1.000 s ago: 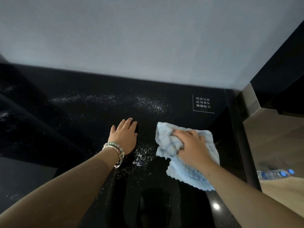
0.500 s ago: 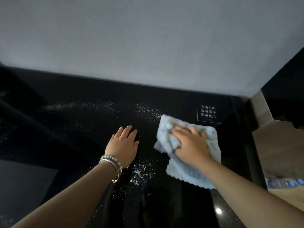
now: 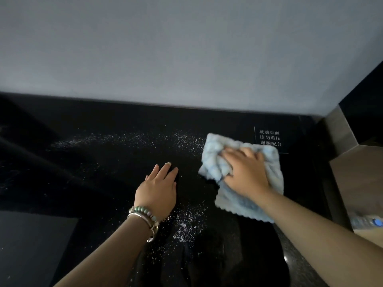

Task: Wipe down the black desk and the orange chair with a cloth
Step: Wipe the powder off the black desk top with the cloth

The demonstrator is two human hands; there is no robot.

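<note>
Black desk (image 3: 116, 175): glossy, flat; white specks scattered across it left and lower-left of the printed label (image 3: 270, 138); cloth (image 3: 244, 206): pale blue, fluffy, scalloped hem, bunched in the grip of the right hand (image 3: 246, 172), lying on desk, overlapping label's lower-left corner.

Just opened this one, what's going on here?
A person is wiping a glossy black desk with a light blue fluffy cloth. The right hand grips the bunched cloth and presses it down near the far right corner, beside a white-lettered notice. The left hand rests flat on the desk. White specks lie scattered toward the wall and by the left wrist, so the desk is not yet clean.
</note>
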